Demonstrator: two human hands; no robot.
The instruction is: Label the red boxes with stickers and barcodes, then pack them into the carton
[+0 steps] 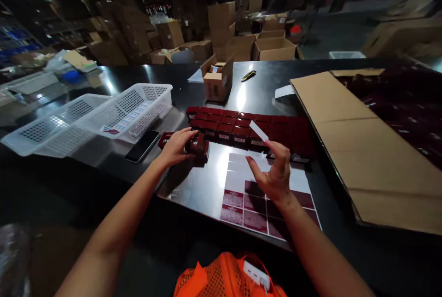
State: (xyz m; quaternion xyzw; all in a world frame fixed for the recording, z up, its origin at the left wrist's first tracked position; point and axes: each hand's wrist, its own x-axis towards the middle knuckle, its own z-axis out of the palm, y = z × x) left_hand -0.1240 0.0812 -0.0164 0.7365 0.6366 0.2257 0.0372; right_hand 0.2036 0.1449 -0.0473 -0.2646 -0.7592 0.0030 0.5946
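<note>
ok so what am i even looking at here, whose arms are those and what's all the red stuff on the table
There is no machine here. A person wears a camera on their head, so this single picture looks forward and down along their own two bare arms. They stand at a dark, shiny table.

The left hand rests on a small dark red box. The right hand pinches a white sticker strip between its fingertips. Below it lies a sticker sheet, partly peeled.

Behind the hands are rows of the same red boxes. To the left lie a black phone and two white plastic baskets. To the right lies flattened cardboard, and a small open carton stands further back.
</note>
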